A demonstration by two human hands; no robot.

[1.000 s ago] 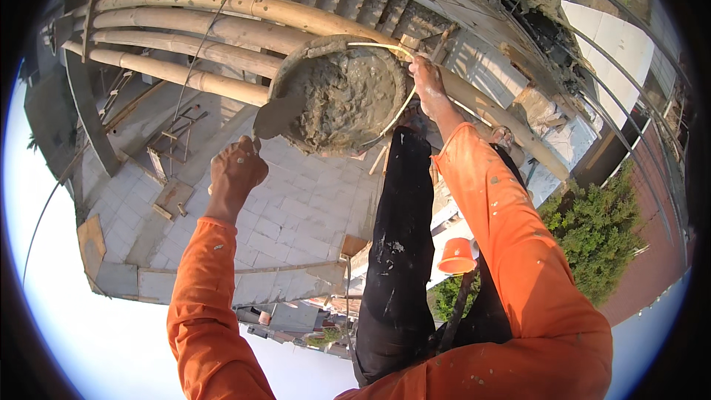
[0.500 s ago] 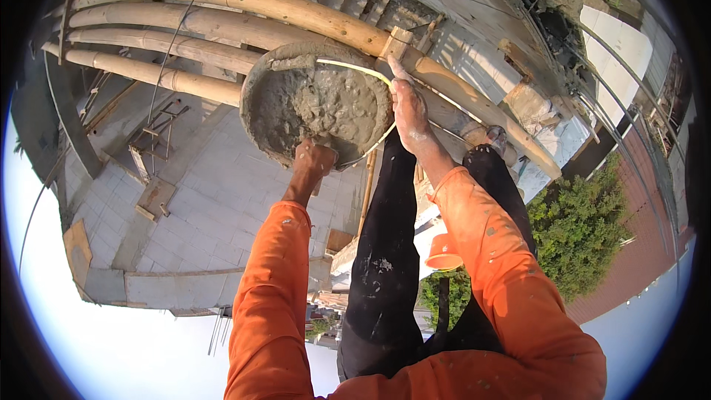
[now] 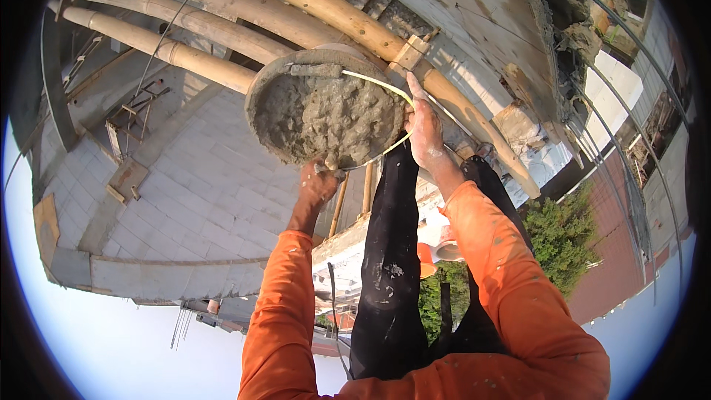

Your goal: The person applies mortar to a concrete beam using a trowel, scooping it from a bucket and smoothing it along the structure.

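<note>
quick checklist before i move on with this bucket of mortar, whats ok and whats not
1. Right hand at the handle: ok.
2. Left hand grip: cannot tell, anything held is hidden.
3. Mortar in the bucket: ok, a large load.
4. Orange sleeves clean: not ok, specks show.
5. Support under the bucket: cannot tell, hidden from this view.

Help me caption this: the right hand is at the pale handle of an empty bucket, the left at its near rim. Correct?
The bucket isn't empty: the head view shows lumpy grey mortar in it. The right hand is at its pale handle, the left hand at its near rim.
</note>
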